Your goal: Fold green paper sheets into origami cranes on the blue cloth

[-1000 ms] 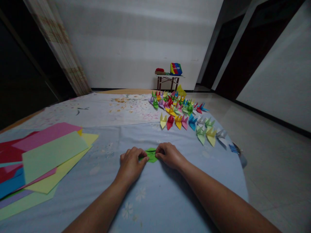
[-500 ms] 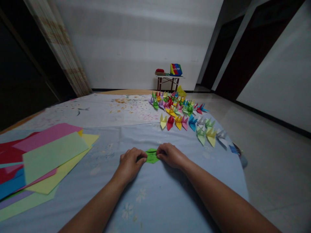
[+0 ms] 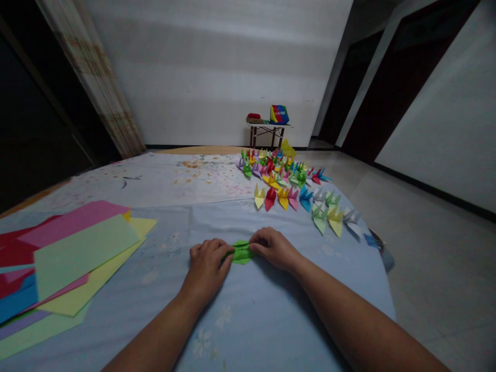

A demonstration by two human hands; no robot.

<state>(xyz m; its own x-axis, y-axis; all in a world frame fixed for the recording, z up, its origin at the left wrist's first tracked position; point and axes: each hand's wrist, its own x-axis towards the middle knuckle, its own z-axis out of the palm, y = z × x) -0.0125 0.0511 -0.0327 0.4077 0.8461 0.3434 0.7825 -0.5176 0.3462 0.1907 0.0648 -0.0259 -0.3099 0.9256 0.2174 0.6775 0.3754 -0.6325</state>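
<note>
A small piece of green folded paper [image 3: 242, 253] lies on the blue cloth, between my two hands. On its left edge, my left hand [image 3: 209, 261] presses with thumb and fingers closed. My right hand [image 3: 272, 248] pinches the upper right edge between thumb and forefinger. Creases run across the paper's middle, and its outer ends are hidden under my fingertips.
Loose coloured sheets [image 3: 85, 253] are spread in a pile at the left. Many folded paper cranes [image 3: 271, 198] stand in rows at the right and far right of the table [image 3: 232, 330]. Behind, a small stand [image 3: 267, 125] carries a colourful box [image 3: 279, 114].
My left hand has tilted flatter over the paper's left edge, its fingers further forward. My right hand keeps its pinch almost in place. The view has shifted slightly.
</note>
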